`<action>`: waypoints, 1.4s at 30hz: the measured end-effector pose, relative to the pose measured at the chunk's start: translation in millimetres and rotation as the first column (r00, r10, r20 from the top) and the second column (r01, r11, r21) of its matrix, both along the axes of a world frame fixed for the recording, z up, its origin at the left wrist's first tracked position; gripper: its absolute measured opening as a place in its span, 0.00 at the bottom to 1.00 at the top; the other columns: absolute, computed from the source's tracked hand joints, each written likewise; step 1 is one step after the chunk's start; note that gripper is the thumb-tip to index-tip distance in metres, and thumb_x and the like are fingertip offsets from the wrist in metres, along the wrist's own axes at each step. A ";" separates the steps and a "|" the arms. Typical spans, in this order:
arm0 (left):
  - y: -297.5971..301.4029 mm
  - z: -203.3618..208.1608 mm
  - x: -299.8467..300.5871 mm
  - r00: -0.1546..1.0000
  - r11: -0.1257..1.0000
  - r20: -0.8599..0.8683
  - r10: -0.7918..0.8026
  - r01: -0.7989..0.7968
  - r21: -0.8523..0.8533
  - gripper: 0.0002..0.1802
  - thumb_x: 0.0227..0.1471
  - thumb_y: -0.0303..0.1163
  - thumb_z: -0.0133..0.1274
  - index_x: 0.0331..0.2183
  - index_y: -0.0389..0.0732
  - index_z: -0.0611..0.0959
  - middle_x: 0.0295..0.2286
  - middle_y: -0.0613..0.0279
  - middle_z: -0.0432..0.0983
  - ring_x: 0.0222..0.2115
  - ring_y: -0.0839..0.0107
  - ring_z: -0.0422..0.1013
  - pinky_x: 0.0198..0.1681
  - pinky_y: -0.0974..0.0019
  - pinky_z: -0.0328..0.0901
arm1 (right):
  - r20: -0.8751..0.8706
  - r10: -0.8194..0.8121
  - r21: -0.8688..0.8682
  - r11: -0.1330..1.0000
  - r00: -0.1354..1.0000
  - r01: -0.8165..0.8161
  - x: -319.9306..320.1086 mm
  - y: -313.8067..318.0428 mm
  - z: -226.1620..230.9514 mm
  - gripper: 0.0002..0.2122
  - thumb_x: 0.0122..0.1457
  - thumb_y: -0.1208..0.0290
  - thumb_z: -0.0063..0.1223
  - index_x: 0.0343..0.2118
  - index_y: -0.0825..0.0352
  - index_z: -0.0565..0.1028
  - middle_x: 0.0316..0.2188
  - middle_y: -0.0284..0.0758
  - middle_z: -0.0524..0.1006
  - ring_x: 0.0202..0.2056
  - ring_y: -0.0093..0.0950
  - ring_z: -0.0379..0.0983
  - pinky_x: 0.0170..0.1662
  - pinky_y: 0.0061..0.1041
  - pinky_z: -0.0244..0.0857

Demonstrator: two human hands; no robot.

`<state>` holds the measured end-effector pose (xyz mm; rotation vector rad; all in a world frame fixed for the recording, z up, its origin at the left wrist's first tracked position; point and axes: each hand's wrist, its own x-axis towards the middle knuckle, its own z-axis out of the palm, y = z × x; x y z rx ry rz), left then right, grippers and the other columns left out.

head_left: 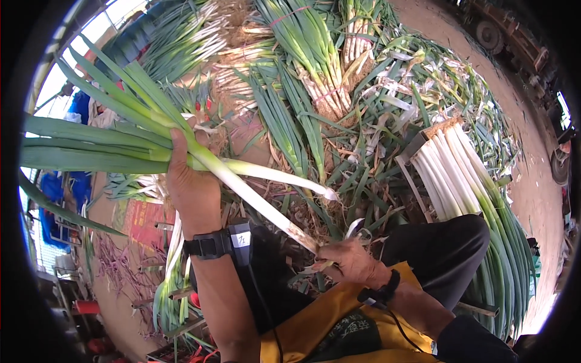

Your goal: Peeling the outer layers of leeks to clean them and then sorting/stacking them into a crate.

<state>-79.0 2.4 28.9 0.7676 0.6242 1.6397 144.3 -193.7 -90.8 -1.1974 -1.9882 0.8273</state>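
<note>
My left hand (192, 187) is wrapped round two large green onions (233, 178) where the white shanks fork into broad green leaves. The leaves fan out to the upper left, while the white shanks slant down to the right. One shank ends in a pale, clean-looking tip; the longer one has a brownish root end. At that root end my right hand (356, 261) is closed, its fingers pinching the stalk. A loose pale strip of peel (354, 228) stands up just beyond my right fingers. Exactly what lies between those fingers is partly hidden.
A rack (413, 189) beside my right knee holds a row of white-shanked green onions (445, 172). Tied bundles (330, 91) with soil on their roots lie ahead. Peeled leaf scraps (417, 85) are heaped at the far right. More onions (172, 296) rest at the lower left.
</note>
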 end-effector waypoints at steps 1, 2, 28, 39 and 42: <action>0.4 0.0 -2.7 1.000 1.000 -0.002 0.000 0.000 0.001 0.24 0.59 0.40 0.56 0.50 0.34 0.74 0.39 0.63 0.74 0.35 0.74 0.68 0.39 0.68 0.64 | 0.076 -0.041 -0.033 0.998 0.996 0.044 2.8 -13.5 -32.1 0.08 0.55 0.66 0.59 0.31 0.65 0.76 0.24 0.40 0.76 0.27 0.43 0.75 0.29 0.40 0.67; 3.0 -0.4 -6.0 0.997 0.998 -0.040 0.068 -0.068 0.000 0.24 0.60 0.41 0.55 0.50 0.33 0.74 0.39 0.63 0.73 0.36 0.74 0.68 0.39 0.68 0.64 | 0.236 -0.023 -0.142 0.988 0.972 0.058 11.0 -27.9 -67.0 0.09 0.55 0.65 0.58 0.33 0.65 0.77 0.26 0.41 0.77 0.29 0.44 0.76 0.31 0.41 0.69; 0.4 -4.5 15.6 0.966 0.973 -0.120 0.228 -0.231 -0.005 0.23 0.58 0.41 0.57 0.49 0.37 0.75 0.38 0.63 0.74 0.36 0.73 0.69 0.41 0.68 0.66 | -0.331 -0.328 -0.048 0.942 0.885 0.331 -33.5 60.6 17.4 0.12 0.45 0.76 0.69 0.30 0.71 0.76 0.25 0.39 0.74 0.28 0.35 0.71 0.34 0.30 0.65; 7.9 -13.5 3.0 0.794 0.935 -0.496 0.353 -0.280 0.218 0.21 0.59 0.43 0.56 0.45 0.35 0.78 0.34 0.62 0.73 0.34 0.73 0.69 0.38 0.69 0.67 | -0.136 -0.058 -0.037 0.998 0.989 0.053 -7.8 1.7 4.1 0.17 0.48 0.79 0.58 0.43 0.64 0.69 0.35 0.44 0.77 0.36 0.48 0.75 0.36 0.39 0.70; 4.0 -4.0 7.8 0.978 0.983 -0.110 0.179 -0.181 -0.014 0.21 0.61 0.39 0.54 0.48 0.33 0.75 0.42 0.62 0.73 0.38 0.75 0.68 0.41 0.70 0.66 | 0.147 -0.131 -0.182 0.971 0.980 0.157 4.5 -16.0 -64.2 0.18 0.50 0.75 0.54 0.46 0.64 0.69 0.37 0.48 0.78 0.38 0.49 0.75 0.40 0.44 0.70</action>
